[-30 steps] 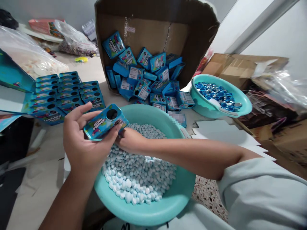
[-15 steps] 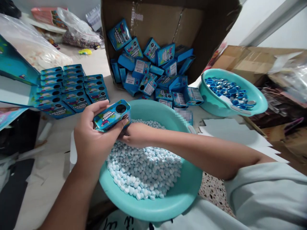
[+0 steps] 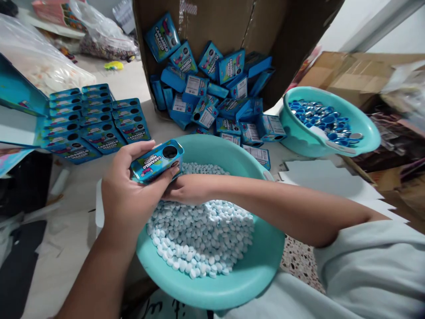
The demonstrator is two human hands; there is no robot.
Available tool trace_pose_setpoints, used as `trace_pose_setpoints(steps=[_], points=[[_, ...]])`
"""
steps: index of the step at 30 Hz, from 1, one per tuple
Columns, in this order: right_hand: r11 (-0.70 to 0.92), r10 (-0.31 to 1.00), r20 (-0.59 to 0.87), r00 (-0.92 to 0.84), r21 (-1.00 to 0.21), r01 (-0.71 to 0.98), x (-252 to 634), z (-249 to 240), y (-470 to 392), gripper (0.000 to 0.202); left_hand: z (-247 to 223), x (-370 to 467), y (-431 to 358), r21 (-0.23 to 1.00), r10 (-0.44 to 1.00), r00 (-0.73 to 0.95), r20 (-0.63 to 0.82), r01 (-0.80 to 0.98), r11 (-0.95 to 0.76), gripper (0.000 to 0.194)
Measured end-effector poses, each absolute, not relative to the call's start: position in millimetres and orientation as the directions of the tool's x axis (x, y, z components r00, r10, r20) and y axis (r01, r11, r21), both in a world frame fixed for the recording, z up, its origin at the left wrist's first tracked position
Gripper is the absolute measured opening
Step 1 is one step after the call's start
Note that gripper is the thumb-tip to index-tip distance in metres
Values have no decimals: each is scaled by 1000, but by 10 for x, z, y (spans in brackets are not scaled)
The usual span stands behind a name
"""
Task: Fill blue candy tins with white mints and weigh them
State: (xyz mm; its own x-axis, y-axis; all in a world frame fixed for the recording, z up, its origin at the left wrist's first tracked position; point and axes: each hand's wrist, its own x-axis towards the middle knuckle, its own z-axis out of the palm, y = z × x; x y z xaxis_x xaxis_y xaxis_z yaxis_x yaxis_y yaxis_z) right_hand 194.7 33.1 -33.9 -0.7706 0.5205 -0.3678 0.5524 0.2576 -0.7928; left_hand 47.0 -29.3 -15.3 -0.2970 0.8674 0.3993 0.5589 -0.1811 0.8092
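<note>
My left hand [image 3: 133,186] is wrapped round a small blue box [image 3: 156,161], held tilted over the left rim of a turquoise basin [image 3: 212,294]. A round dark opening shows at the box's right end. White and pale blue candies [image 3: 199,235] fill the middle of the basin. Just below and right of the box, my right hand [image 3: 186,189] reaches in over the candies from the right. Its fingertips are hidden behind the box and my left thumb, so what they hold, if anything, does not show.
Behind the basin, a cardboard box [image 3: 212,26] on its side holds many blue boxes [image 3: 195,86]. Rows of blue boxes [image 3: 106,135] stand left. A second turquoise basin [image 3: 299,141] at right contains blue spoon-like pieces [image 3: 325,122]. White card sheets [image 3: 325,181] lie below it.
The camera view has shifted slightly, so the surroundings sit a little differently. Both hands keep nearly the same pose, with the blue box still in my left hand.
</note>
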Motion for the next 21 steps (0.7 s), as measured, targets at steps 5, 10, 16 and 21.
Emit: trace_pose_setpoints(steps=[5, 10, 16, 21], points=[[151, 515, -377, -769, -844, 515, 1917, -379, 294, 52, -132, 466, -308, 803, 877, -279, 392, 569, -177, 47], [59, 491, -349, -798, -901, 430, 1909, -331, 247, 54, -109, 458, -310, 800, 885, -280, 371, 581, -151, 45], [-153, 472, -371, -800, -928, 340, 1904, -413, 281, 54, -123, 466, -315, 793, 885, -264, 384, 585, -169, 46], [-316, 409, -410, -815, -902, 294, 1867, -468, 251, 51, -134, 470, -323, 770, 878, -251, 407, 611, -182, 48]])
